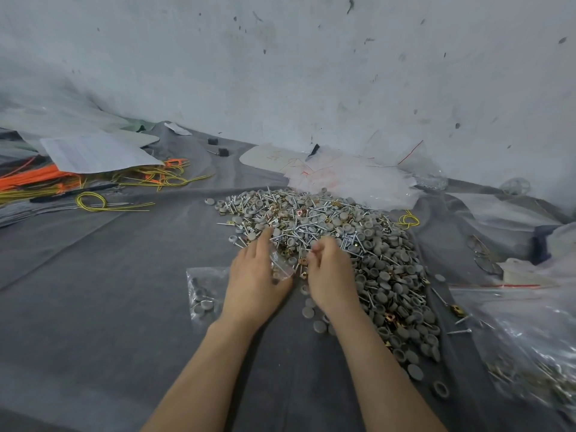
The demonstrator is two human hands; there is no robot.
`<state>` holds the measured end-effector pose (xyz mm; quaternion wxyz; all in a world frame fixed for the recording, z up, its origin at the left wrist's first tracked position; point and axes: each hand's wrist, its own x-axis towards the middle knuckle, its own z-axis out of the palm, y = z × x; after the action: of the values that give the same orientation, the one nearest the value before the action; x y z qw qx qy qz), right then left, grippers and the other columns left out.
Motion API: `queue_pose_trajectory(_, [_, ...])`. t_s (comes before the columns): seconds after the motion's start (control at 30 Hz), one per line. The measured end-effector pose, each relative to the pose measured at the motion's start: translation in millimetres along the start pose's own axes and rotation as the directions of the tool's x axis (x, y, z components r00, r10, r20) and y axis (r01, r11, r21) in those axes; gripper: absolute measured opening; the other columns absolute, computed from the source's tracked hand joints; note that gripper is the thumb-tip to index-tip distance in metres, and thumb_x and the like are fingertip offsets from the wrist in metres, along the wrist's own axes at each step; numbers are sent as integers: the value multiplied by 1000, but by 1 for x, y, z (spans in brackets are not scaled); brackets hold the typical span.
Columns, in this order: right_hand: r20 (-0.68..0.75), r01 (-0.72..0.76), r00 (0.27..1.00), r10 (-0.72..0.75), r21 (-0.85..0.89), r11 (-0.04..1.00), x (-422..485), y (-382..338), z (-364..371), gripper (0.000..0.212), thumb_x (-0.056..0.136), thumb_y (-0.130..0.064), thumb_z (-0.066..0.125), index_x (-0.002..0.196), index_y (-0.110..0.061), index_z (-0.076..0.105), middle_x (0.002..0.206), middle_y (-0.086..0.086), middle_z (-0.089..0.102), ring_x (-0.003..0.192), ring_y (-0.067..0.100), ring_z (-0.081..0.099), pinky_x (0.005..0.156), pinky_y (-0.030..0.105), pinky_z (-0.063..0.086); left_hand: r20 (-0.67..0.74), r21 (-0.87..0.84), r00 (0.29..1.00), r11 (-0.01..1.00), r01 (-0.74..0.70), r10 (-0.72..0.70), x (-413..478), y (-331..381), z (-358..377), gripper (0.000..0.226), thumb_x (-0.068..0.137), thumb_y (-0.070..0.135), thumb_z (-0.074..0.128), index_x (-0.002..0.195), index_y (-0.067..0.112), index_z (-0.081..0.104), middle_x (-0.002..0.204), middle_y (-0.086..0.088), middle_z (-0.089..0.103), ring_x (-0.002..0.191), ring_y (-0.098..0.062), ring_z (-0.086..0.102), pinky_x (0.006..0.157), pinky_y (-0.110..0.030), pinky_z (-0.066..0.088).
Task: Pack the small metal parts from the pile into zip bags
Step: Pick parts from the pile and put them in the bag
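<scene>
Head view is taken up by a grey cloth (pixel 124 307) spread under everything, and beyond the fingers, running off to their right, the pile (pixel 343 232) of small metal parts is seen: grey caps, screws and brass-coloured clips, all mixed. Well beyond the fingers, against the wall, a heap of empty zip bags (pixel 349 179) is laid, and just left of the left wrist a filled bag (pixel 202 294) of grey caps is set flat on the cloth. At the near edge of the pile a small clear zip bag (pixel 282 265) is held by the left hand (pixel 255 275), apparently pinched between thumb and fingers, with the longer fingers stretched forward onto the parts. Just to its right the right hand (pixel 330 275) is placed, its fingertips (pixel 314 249) drawn narrowly together and blurred; whether a part is caught between them cannot be told. The step in hand is judged to be the filling of this bag, with little yet inside it. For the next move the bag's mouth would need to be kept open while parts are picked from just ahead of the right fingertips and dropped in.
</scene>
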<state>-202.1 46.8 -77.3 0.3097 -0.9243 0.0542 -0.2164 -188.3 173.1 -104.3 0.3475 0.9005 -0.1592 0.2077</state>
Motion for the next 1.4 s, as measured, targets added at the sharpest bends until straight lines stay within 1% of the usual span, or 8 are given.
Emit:
queue_pose_trajectory(0.1, [-67, -71, 993, 97, 325, 943, 12, -1, -3, 12, 96, -13, 52, 107, -11, 55, 90, -8, 57, 76, -1, 54, 63, 8, 44, -1, 3, 1000, 1000, -17, 17, 0, 0, 1, 86, 78, 26, 72, 148, 13, 25, 141, -5, 46, 127, -23, 41, 102, -31, 30])
queue_pose_trajectory(0.27, [112, -38, 993, -20, 492, 870, 13, -16, 7, 6, 92, -9, 59, 96, -13, 59, 90, 1, 68, 78, 9, 67, 72, 22, 56, 6, -3, 1000, 1000, -20, 21, -1, 0, 1, 86, 78, 26, 72, 148, 11, 25, 141, -6, 46, 127, -24, 42, 104, -33, 31])
queue_pose_trajectory(0.37, [89, -17, 996, -24, 434, 901, 14, -11, 6, 7, 92, -8, 57, 96, -13, 61, 88, -2, 68, 78, 8, 66, 75, 24, 56, -22, 10, 999, 999, 33, -33, 0, -1, -2, 86, 78, 25, 72, 149, 11, 24, 139, -7, 48, 125, -27, 43, 104, -37, 33])
queue_pose_trajectory(0.47, [-6, 1, 1000, 0, 156, 988, 15, 3, 2, 7, 93, -14, 58, 95, -17, 64, 80, -12, 59, 73, 5, 60, 66, 21, 53, -74, 6, 992, 995, 104, -103, 1, -2, -5, 85, 78, 28, 71, 148, 11, 26, 137, -9, 50, 123, -30, 44, 102, -39, 34])
queue_pose_trajectory(0.67, [173, 108, 984, -49, -348, 931, 0, -1, 19, 24, 92, -37, 57, 112, -27, 65, 115, -3, 58, 112, 25, 47, 94, 39, 35, -111, -17, 984, 990, 142, -143, 0, -2, -7, 86, 78, 26, 72, 148, 11, 25, 139, -9, 48, 125, -31, 43, 102, -37, 32])
queue_pose_trajectory(1.03, [178, 67, 984, 8, -413, 908, -4, -5, 13, 18, 95, -22, 49, 110, -17, 57, 115, 3, 58, 112, 27, 51, 96, 43, 34, -85, 22, 986, 989, 144, -141, 0, -3, -6, 84, 78, 24, 71, 148, 10, 26, 141, -10, 47, 124, -32, 43, 102, -39, 33])
queue_pose_trajectory(1.17, [179, 69, 984, 8, -419, 905, -3, -8, 12, 22, 89, -4, 49, 110, -13, 49, 106, 6, 62, 103, 29, 57, 88, 39, 38, -85, 19, 985, 989, 150, -148, -1, -3, -6, 83, 79, 24, 71, 148, 10, 26, 140, -10, 47, 123, -33, 43, 102, -39, 33])
queue_pose_trajectory(1.4, [128, 90, 991, -40, -417, 904, -2, -6, 15, 14, 92, -9, 51, 102, -13, 59, 98, 4, 67, 95, 26, 62, 82, 34, 42, -72, 30, 987, 988, 149, -147, -1, -3, -6, 82, 80, 23, 70, 148, 11, 25, 139, -9, 48, 123, -32, 44, 101, -38, 33])
